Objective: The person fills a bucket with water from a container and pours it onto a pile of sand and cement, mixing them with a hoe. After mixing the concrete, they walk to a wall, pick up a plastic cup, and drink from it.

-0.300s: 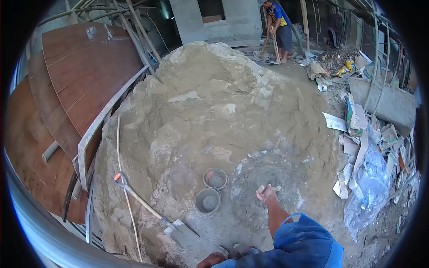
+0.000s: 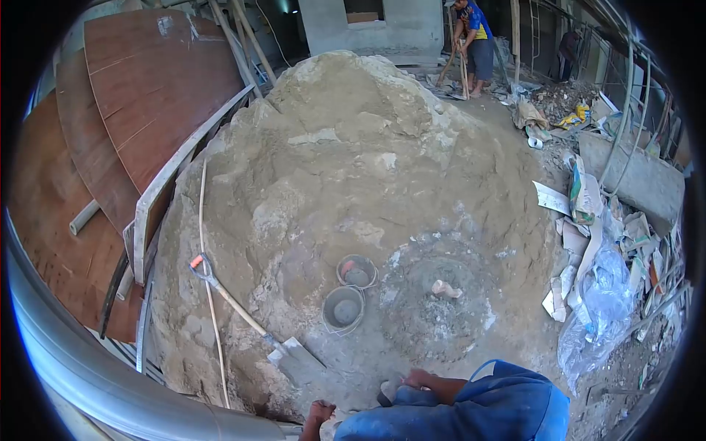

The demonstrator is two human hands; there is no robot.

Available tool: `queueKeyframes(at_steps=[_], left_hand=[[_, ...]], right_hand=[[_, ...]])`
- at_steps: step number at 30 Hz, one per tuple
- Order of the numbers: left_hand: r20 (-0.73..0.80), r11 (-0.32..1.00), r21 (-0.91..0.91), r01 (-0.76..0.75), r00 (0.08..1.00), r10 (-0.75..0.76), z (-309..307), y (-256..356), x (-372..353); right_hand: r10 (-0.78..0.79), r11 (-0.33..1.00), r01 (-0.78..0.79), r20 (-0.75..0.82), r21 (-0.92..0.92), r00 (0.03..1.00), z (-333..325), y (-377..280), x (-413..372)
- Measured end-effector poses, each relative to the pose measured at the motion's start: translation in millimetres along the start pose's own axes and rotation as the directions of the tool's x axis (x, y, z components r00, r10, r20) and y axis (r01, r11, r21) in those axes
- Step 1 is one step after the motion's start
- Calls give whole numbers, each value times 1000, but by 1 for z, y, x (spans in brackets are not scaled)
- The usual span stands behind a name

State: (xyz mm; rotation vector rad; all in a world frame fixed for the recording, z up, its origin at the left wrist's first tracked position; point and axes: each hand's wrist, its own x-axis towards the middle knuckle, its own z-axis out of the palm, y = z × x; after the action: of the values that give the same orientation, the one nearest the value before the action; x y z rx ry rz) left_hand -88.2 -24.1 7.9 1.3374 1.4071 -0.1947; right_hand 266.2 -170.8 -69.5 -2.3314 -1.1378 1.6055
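My right hand (image 2: 419, 378) is low in front of my bent knee, its fingers curled in, with nothing visible in them. Down by my other leg, my left hand (image 2: 321, 411) is also curled, and I see nothing in it. A pale crumpled piece (image 2: 446, 289), of a kind too small to make out, lies on the round patch of grey mix (image 2: 434, 331) beyond my right hand. Left of that patch stand two buckets: the nearer bucket (image 2: 343, 310) with a wire handle, and the farther bucket (image 2: 357, 272) with something reddish inside.
A shovel (image 2: 243, 309) with an orange grip lies at left beside a thin pole (image 2: 213, 323). A large sand heap (image 2: 353, 140) rises ahead. Plywood sheets (image 2: 154, 88) lean at left; torn bags and plastic (image 2: 603, 287) lie right. Another person (image 2: 478, 44) works behind the heap.
My right hand has drawn back from the pale piece on the grey mix toward my knee. My left hand has come into view. The view has shifted slightly.
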Motion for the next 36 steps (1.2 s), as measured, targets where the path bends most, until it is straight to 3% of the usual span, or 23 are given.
queueKeyframes(at_steps=[2, 4, 6, 7, 8, 9, 10, 11, 12, 13, 14, 15, 16, 17, 18, 19, 20, 21, 22, 24, 26, 29, 36], left_hand=[[-55, 998, -65, -17, 998, 14, -9, -17, -4], [-106, 991, -130, -39, 994, 25, -15, -42, -10], [-183, 993, 25, -112, 976, 115, -23, -65, -20], [-178, 993, 26, -117, 977, 120, -29, -84, -18], [-103, 829, 478, -291, 919, 382, -35, -109, -14], [83, 449, 804, -390, 821, 565, -40, -132, -10], [91, 447, 801, -397, 820, 565, -47, -149, -4], [142, 404, 830, -384, 846, 513, -54, -164, 1], [189, 358, 856, -374, 870, 456, -58, -172, 3], [-15, 507, 826, -247, 889, 457, -60, -175, -3], [46, 492, 831, -260, 913, 405, -72, -173, -2], [107, 481, 832, -276, 931, 349, -83, -174, 1], [-153, 715, 685, -140, 932, 329, -81, -176, 6], [-440, 996, 63, -68, 894, 89, -81, -137, -29], [-589, 971, 40, -237, 779, 215, -76, -161, 1], [-489, 942, -8, -336, 823, 289, -86, -160, -1], [-487, 943, -77, -325, 837, 249, -93, -137, -19], [-458, 914, -206, -350, 860, 226, -97, -128, -29], [-480, 899, -236, -368, 849, 221, -96, -137, -25], [-514, 941, -261, -214, 856, 53, -101, -102, -57], [-450, 941, -315, -126, 892, -31, -94, -124, -47], [-382, 870, -491, -43, 908, -171, -74, -149, -73], [-178, 772, -597, 219, 902, -394, -20, -204, -114]], right_hand=[[18, 996, -19, -21, -84, 1000, 31, -10, 9], [-54, 929, 82, 87, -361, 995, 22, -23, 17], [112, 989, -112, 2, -95, 994, -10, -59, 13], [-16, 989, 5, -73, -150, 997, -30, -78, 13], [-146, 970, 114, -138, -214, 980, -40, -90, 13], [-351, 913, 278, -226, -299, 909, -45, -96, 26], [-541, 819, 416, -289, -396, 790, -47, -98, 40], [-533, 823, 408, -292, -394, 794, -44, -109, 37], [-293, 951, 309, -395, -25, 871, -40, -128, 35], [-24, 918, 178, -398, 354, 917, -31, -144, 37], [-13, 920, 165, -394, 356, 919, -21, -154, 34], [-106, 967, 176, -334, 186, 937, -9, -159, 34], [-186, 981, 194, -246, 9, 951, 4, -160, 33], [-172, 985, 175, -219, -6, 960, 15, -164, 22], [-82, 984, 101, -129, 146, 988, 25, -171, 4], [6, 963, -7, 4, 271, 1000, 39, -177, -12], [-50, 896, -8, 117, 443, 992, 50, -160, -17], [-40, 931, -6, 118, 365, 992, 78, -136, 0], [-16, 997, -6, 307, 71, 952, 65, -141, -9], [134, 990, -139, 218, 7, 967, 43, -144, -21], [226, 972, -231, 112, 41, 968, 20, -135, -5], [245, 964, -250, 55, 94, 968, 1, -136, 8], [114, 990, -119, 70, 78, 991, 3, -174, 56]])
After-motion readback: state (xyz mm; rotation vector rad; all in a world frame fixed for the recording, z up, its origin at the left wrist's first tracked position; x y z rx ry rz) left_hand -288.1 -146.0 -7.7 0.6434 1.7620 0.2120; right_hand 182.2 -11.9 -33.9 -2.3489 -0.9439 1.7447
